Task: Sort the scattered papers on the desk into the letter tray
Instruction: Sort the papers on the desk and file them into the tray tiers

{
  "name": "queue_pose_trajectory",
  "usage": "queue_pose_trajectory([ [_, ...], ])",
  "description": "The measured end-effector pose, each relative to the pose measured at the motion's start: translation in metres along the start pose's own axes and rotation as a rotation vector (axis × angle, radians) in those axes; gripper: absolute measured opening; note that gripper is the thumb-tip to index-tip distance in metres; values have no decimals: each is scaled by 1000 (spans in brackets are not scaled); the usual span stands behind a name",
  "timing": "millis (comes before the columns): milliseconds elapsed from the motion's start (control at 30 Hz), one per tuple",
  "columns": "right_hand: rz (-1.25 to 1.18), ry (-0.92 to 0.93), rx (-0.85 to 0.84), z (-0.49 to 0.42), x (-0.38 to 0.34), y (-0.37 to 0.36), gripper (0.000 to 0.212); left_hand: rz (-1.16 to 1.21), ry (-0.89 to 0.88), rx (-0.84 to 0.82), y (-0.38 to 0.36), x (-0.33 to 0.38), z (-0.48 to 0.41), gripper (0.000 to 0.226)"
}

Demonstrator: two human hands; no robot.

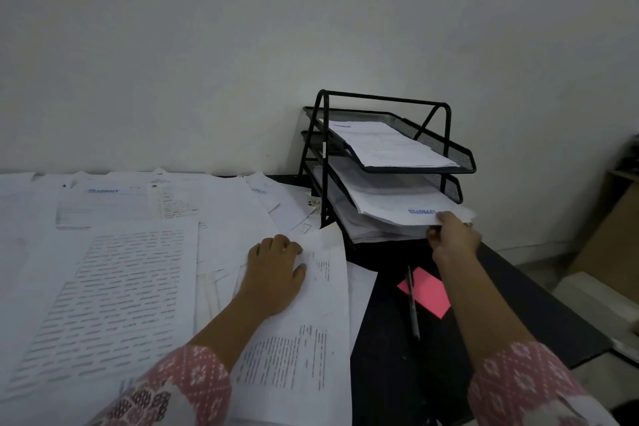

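Lots of papers (114, 287) lie all over the left side of the desk (387, 373). The left hand (276, 273) rests on top of them with loose fingers, holding nothing. The black letter tray (461, 164) stands by the wall. The right hand (453, 239) pinches a sheet (397, 206) sticking out of the middle shelf. A pen (413, 308) lies on a pink note (430, 296) nearby.

pen (412, 304) across pink note (427, 293) — touching
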State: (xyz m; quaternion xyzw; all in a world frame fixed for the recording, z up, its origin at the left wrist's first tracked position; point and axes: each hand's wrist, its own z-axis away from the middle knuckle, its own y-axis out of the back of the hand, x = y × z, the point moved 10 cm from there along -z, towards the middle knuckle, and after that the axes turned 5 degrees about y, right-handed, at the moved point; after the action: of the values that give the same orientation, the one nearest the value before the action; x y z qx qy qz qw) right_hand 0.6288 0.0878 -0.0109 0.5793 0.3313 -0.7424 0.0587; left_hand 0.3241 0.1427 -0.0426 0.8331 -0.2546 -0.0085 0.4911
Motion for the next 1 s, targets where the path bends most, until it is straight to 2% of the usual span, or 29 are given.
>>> queue_pose_trajectory([
  [167, 280, 227, 60, -14, -27, -7, 14, 30, 2, 9, 0, -1, 0, 41],
  [267, 407, 265, 33, -24, -35, -16, 7, 46, 5, 19, 1, -1, 0, 41],
  [333, 462, 255, 10, -30, -36, -24, 18, 52, 8, 12, 1, -1, 0, 40],
  [500, 509, 244, 20, -37, -39, -30, 35, 52, 15, -4, 1, -2, 0, 40],
  [667, 535, 253, 20, -35, -41, -32, 33, 42, 14, -19, -2, -3, 0, 39],
  [733, 550, 272, 28, -33, -41, -32, 28, 36, 11, -27, -2, -3, 0, 41],
  [800, 497, 246, 22, -25, -37, -33, 7, 49, 13, -46, -3, -3, 0, 48],
  [900, 451, 276, 55, -5, -35, -33, 37, 98, 52, -121, -5, -2, -1, 56],
  [1000, 445, 359, 32, 32, -33, -45, 31, 85, 51, -196, -9, -4, -4, 39],
])
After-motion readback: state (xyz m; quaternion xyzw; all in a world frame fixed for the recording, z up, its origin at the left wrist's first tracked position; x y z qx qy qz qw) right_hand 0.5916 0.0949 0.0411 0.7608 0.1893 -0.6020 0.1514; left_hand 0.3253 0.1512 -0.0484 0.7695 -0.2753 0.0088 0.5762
